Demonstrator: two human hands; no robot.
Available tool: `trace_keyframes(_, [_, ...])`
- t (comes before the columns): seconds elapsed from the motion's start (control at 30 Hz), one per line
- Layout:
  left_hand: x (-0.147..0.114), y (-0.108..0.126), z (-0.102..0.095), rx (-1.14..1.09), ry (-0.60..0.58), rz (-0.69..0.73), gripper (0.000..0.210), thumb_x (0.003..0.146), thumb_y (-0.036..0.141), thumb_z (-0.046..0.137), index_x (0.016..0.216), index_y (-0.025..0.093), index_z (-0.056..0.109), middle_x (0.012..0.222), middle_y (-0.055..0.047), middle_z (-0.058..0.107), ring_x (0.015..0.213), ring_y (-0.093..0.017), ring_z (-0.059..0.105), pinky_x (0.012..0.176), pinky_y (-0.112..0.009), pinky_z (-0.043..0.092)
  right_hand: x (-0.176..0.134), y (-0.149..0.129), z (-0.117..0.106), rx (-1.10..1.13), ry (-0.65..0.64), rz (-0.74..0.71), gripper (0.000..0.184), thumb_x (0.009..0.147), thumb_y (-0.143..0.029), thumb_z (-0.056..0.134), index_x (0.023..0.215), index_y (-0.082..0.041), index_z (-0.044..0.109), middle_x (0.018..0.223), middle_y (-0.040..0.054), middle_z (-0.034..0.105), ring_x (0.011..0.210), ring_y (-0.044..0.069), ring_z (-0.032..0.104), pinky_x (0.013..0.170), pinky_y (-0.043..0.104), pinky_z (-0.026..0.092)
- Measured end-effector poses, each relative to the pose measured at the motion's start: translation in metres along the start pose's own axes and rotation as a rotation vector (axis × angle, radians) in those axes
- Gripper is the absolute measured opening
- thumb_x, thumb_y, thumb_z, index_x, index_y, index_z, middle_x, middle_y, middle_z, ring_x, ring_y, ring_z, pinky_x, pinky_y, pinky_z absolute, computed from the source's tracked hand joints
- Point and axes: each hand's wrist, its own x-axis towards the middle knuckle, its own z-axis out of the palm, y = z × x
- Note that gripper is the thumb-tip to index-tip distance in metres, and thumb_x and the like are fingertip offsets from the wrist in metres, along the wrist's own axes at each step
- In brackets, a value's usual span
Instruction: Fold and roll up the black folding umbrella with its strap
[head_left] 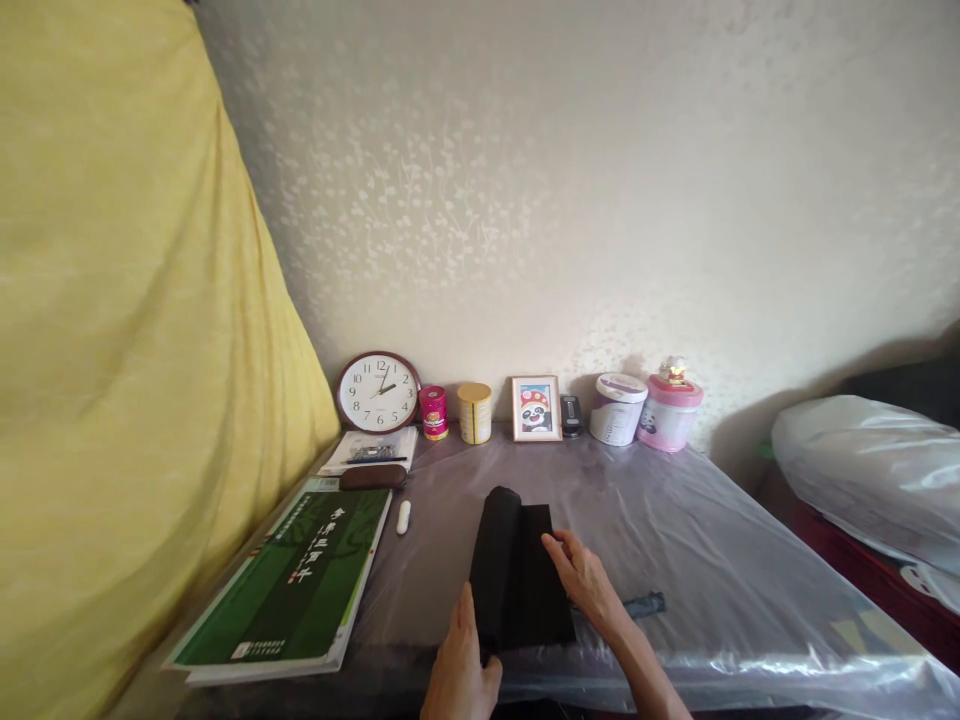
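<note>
A black sheet (534, 575), partly rolled up and perhaps of cloth, lies near the front of the table. Its rolled part (496, 560) is on the left, and a flat flap spreads to the right. My left hand (465, 665) grips the near left end of the roll, thumb and fingers on either side of it. With thumb and fingers closed, my right hand (581, 575) holds the flap's right edge. A small dark bluish folded piece (645, 605) sits on the table beside my right forearm, partly hidden by it.
Green books (300, 580), a brown case (373, 477) and a white stick-like item (403, 517) lie on the left. Along the wall stand a clock (379, 392), cans (475, 413), a framed panda picture (536, 408) and tubs (618, 409). Plastic film (720, 570) covers the table.
</note>
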Motion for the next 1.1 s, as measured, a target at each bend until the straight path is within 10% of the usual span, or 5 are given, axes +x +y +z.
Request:
trace_keyframes(0.3, [-0.002, 0.006, -0.003, 0.009, -0.021, -0.005, 0.084, 0.065, 0.005, 0.046, 0.139, 0.002, 0.006, 0.148, -0.017, 0.017, 0.132, -0.021, 0.029, 0.106, -0.024, 0.023, 0.003, 0.015, 0.01, -0.073, -0.003, 0.095, 0.045, 0.076, -0.048, 0.049, 0.103, -0.014, 0.061, 0.101, 0.014, 0.067, 0.1, 0.028, 0.06, 0.083, 0.033, 0.044])
trace_keyframes(0.73, [-0.003, 0.009, -0.002, 0.03, 0.002, -0.024, 0.082, 0.065, 0.003, 0.044, 0.14, 0.004, 0.008, 0.147, -0.015, 0.02, 0.129, -0.021, 0.035, 0.104, -0.024, 0.025, 0.014, 0.022, 0.013, -0.042, 0.08, 0.061, 0.034, 0.075, -0.046, 0.043, 0.075, -0.02, 0.064, 0.067, 0.007, 0.067, 0.071, 0.025, 0.063, 0.065, 0.032, 0.044])
trace_keyframes(1.1, [-0.005, 0.015, -0.005, 0.06, -0.039, -0.046, 0.082, 0.068, 0.004, 0.045, 0.14, 0.003, 0.005, 0.148, -0.017, 0.015, 0.129, -0.022, 0.036, 0.103, -0.025, 0.03, 0.026, -0.029, 0.028, 0.12, 0.006, -0.058, 0.039, 0.08, -0.047, 0.038, 0.074, -0.017, 0.062, 0.068, 0.0044, 0.064, 0.068, 0.021, 0.059, 0.059, 0.028, 0.042])
